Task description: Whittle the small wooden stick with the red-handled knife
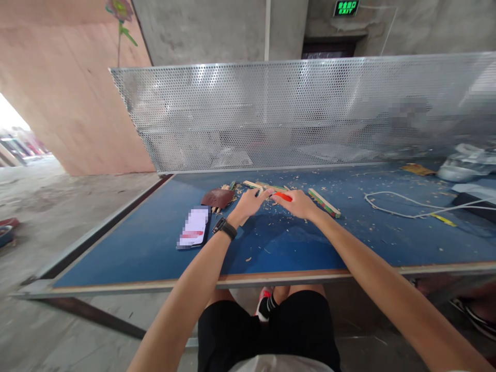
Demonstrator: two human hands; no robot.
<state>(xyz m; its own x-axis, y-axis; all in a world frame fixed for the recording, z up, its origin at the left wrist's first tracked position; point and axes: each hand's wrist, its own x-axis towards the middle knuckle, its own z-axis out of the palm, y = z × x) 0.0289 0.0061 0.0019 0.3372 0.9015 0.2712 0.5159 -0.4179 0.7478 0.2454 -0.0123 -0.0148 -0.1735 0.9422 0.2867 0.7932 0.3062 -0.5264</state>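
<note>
My left hand [248,203], with a black watch on its wrist, is closed on a pale wooden stick [244,222]. Most of the stick is hidden by the fingers. In my right hand [299,203] is an orange-handled knife [283,196]. Its blade end points left, close to my left thumb, and the blade itself is hard to make out. Wood shavings [277,212] lie scattered around both hands. Just beyond them rest other wooden strips [271,186], and right of my right hand lies a green-and-red edged wooden strip [324,202].
Left of my hands a phone [194,227] lies on the blue table [135,248], near a brown sheet [217,198] over some sticks. A white cable [391,195], a yellow strip [444,220] and a plastic-covered bowl [457,168] are at right. A perforated metal screen [240,119] closes the back.
</note>
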